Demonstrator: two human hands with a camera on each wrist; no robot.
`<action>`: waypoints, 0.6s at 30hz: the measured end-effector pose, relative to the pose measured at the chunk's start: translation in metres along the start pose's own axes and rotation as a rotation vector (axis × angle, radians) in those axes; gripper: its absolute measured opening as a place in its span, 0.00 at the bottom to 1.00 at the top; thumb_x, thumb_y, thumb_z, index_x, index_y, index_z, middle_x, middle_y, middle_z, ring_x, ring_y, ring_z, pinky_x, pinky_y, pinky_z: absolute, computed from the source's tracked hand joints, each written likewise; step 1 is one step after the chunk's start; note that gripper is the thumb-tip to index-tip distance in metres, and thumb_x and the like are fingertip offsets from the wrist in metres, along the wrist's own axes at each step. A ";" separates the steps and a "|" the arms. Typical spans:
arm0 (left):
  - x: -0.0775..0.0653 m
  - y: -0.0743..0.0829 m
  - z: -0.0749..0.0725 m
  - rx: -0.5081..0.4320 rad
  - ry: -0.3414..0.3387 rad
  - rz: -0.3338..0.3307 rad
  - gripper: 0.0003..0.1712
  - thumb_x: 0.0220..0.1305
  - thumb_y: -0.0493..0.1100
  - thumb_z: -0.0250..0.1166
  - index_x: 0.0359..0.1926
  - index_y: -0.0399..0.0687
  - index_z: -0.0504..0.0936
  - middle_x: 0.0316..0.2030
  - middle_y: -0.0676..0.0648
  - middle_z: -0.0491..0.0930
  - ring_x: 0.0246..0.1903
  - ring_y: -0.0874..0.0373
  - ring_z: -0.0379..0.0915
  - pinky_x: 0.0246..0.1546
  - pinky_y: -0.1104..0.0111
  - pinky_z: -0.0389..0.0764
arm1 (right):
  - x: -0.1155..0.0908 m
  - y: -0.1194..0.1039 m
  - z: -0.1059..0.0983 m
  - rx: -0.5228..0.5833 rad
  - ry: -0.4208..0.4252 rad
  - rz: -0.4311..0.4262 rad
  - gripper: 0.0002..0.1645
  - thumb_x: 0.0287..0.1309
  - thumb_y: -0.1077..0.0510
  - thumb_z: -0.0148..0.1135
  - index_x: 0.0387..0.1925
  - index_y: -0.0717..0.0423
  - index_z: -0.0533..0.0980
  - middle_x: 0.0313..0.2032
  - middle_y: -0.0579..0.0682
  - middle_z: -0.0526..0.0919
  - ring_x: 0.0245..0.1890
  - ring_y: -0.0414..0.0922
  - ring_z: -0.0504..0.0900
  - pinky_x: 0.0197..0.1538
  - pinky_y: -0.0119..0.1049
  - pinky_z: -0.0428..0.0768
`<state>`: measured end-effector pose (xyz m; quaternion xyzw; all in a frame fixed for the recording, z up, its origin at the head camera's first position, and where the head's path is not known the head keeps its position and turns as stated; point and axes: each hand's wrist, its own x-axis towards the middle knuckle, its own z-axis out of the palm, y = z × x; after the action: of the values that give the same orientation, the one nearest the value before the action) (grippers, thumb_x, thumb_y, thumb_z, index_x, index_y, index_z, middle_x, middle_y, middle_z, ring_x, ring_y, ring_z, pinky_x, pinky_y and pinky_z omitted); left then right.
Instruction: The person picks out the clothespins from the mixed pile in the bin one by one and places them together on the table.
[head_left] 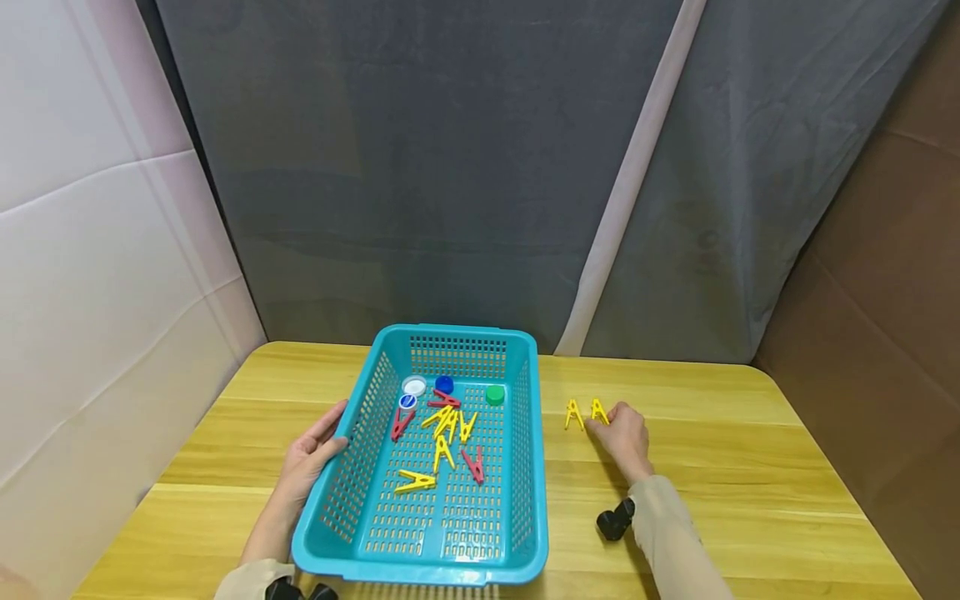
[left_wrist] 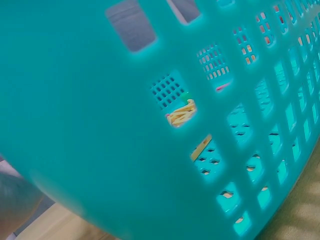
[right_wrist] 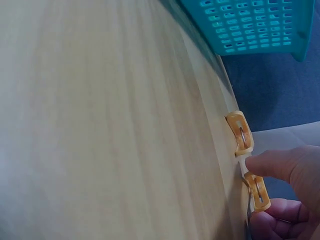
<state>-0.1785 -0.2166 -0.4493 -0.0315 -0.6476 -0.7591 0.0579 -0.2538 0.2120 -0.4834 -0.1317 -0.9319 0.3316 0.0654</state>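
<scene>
My left hand point(head_left: 306, 462) grips the left rim of a turquoise plastic basket point(head_left: 542, 500), thumb over the edge. Several yellow clothespins point(head_left: 442, 454), red clothespins point(head_left: 474, 465) and bottle caps, among them a green cap point(head_left: 495, 394), lie inside it. To the right of the basket, my right hand point(head_left: 622, 437) pinches a yellow clothespin point(right_wrist: 257, 192) at the tabletop, thumb on one side and fingers on the other. Another yellow clothespin point(head_left: 573, 414) stands with its legs spread just left of that one. The left wrist view is filled by the basket's perforated wall point(left_wrist: 100, 125), which hides the left fingers.
The wooden table point(head_left: 750, 483) has rounded far corners. A grey curtain point(head_left: 450, 167) with a pale strip point(head_left: 630, 183) hangs behind it. White fabric point(head_left: 112, 233) borders the left side and a brown panel point(head_left: 885, 275) the right.
</scene>
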 end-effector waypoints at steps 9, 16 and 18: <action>0.000 0.000 0.000 0.000 -0.002 0.010 0.32 0.63 0.27 0.53 0.65 0.23 0.54 0.48 0.68 0.76 0.48 0.74 0.72 0.45 0.79 0.75 | 0.000 0.000 0.001 -0.020 -0.011 -0.023 0.21 0.47 0.53 0.69 0.26 0.62 0.68 0.23 0.52 0.68 0.23 0.47 0.66 0.23 0.34 0.62; 0.000 -0.001 0.000 -0.001 -0.006 0.021 0.32 0.62 0.26 0.53 0.65 0.22 0.53 0.47 0.68 0.76 0.47 0.74 0.72 0.45 0.79 0.75 | -0.004 -0.006 -0.008 -0.011 -0.025 -0.053 0.22 0.50 0.52 0.68 0.31 0.66 0.69 0.25 0.56 0.72 0.24 0.48 0.67 0.25 0.36 0.67; 0.000 -0.001 0.000 -0.005 -0.008 0.025 0.32 0.62 0.26 0.53 0.65 0.22 0.53 0.47 0.68 0.76 0.47 0.74 0.73 0.44 0.79 0.75 | -0.004 -0.011 -0.012 0.008 -0.008 -0.075 0.22 0.51 0.53 0.67 0.33 0.68 0.70 0.26 0.57 0.73 0.23 0.48 0.69 0.25 0.38 0.69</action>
<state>-0.1781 -0.2165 -0.4499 -0.0426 -0.6455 -0.7598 0.0648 -0.2496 0.2098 -0.4670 -0.0949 -0.9352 0.3330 0.0747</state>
